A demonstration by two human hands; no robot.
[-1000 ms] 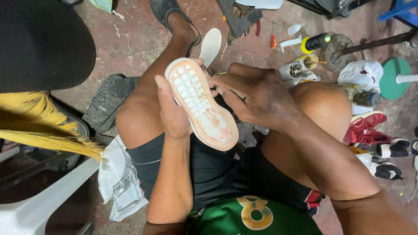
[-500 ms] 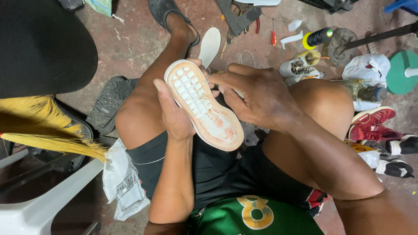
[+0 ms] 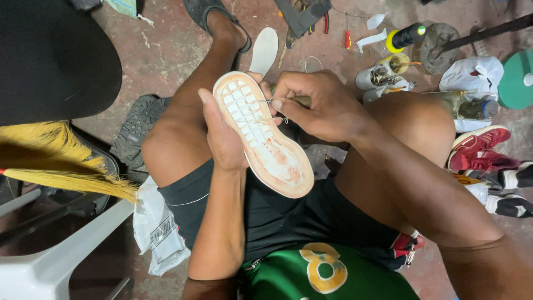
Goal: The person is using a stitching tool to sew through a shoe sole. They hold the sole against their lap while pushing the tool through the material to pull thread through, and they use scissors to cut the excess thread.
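Reddish concrete floor, cluttered. Shoe (image 3: pixel 261 136) over the lap, pale grid-patterned sole up, orange-stained heel — left hand (image 3: pixel 225 139) wrapped around its edge; right hand (image 3: pixel 319 105) beside it, fingers pinched shut on a thin needle (image 3: pixel 265 101).

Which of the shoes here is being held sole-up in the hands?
The shoe with the pale orange-edged sole, gripped by the left hand; the red shoe lies on the floor at right.
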